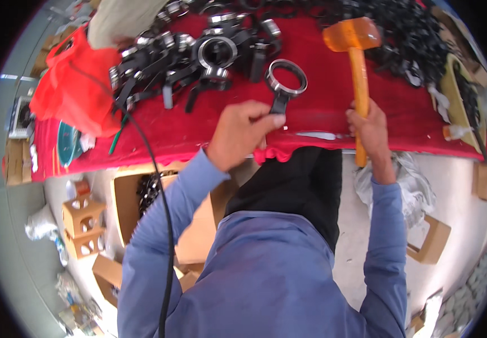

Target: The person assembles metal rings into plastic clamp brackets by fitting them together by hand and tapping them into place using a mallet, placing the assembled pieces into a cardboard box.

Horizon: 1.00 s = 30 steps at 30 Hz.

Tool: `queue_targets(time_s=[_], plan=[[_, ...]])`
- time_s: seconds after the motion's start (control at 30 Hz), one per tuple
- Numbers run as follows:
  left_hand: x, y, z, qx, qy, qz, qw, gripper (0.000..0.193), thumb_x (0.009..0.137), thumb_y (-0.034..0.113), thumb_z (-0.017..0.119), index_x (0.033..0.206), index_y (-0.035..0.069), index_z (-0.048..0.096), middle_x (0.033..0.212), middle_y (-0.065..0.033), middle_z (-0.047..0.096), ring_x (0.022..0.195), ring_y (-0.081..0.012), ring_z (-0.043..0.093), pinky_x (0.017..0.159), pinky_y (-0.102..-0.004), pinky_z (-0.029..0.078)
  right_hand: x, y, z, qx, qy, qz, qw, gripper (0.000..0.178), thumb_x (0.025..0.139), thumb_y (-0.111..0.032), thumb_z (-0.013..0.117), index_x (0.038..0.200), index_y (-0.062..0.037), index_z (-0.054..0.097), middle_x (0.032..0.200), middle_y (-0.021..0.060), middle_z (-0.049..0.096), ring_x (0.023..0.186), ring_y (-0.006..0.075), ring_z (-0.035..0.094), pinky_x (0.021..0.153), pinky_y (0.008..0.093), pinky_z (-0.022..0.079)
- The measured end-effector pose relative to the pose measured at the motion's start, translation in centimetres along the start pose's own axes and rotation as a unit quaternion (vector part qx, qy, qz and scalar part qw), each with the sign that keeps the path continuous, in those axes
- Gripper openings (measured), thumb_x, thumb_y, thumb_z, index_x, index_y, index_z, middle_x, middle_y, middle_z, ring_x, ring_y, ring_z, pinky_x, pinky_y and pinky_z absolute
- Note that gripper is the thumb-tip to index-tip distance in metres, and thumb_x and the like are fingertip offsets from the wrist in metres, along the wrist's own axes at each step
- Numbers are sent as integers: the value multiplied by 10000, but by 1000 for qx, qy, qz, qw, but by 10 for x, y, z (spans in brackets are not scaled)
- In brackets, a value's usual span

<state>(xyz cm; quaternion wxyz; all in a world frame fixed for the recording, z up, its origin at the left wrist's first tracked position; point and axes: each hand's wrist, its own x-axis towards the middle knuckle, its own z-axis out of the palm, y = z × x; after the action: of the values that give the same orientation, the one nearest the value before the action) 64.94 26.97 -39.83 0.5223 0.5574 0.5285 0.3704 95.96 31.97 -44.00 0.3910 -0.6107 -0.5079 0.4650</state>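
Observation:
My left hand (246,132) is closed on the short black handle of a ring-shaped metal part (287,79), a silver ring whose open side faces up. It is held over the near part of the red-covered table. My right hand (370,130) grips a mallet (358,73) by its yellow-orange handle. The mallet's translucent orange head points away from me, to the right of the ring part and apart from it. Beyond my left hand lies a heap of similar black-handled ring parts (217,53).
A dark pile of black parts (407,39) covers the far right of the red cloth (322,107). At left lie a bright red bag (77,84) and a teal basin (67,143). A black cable (154,163) crosses near my left arm. Cardboard boxes (125,203) stand below the table.

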Motion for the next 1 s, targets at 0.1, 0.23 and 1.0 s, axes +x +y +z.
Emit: queue_targets(time_s=[0.1, 0.23, 1.0], plan=[[-22, -4, 57, -137, -15, -87, 987, 267, 1046, 245, 701, 964, -4, 748, 686, -15, 657, 552, -68, 637, 446, -224, 429, 1, 2, -2, 41, 0, -6, 999, 224, 941, -68, 718, 1120, -8, 596, 780, 30, 627, 590, 107, 599, 524, 273, 500], [-27, -38, 119, -255, -29, -88, 962, 307, 1118, 268, 599, 1204, -15, 681, 1108, -106, 763, 741, -153, 746, 561, -253, 566, -25, -12, -19, 2, 36, -18, 999, 241, 928, -81, 716, 1103, 22, 587, 760, 54, 626, 565, 123, 609, 514, 293, 497], [-2, -93, 190, -63, -11, 56, 996, 227, 1098, 169, 615, 1191, -12, 717, 1060, -114, 805, 875, -190, 803, 707, -304, 611, -198, -11, -55, -59, 76, 183, 978, 225, 913, -79, 723, 1061, 6, 577, 729, 29, 597, 507, 103, 549, 483, 287, 464]])
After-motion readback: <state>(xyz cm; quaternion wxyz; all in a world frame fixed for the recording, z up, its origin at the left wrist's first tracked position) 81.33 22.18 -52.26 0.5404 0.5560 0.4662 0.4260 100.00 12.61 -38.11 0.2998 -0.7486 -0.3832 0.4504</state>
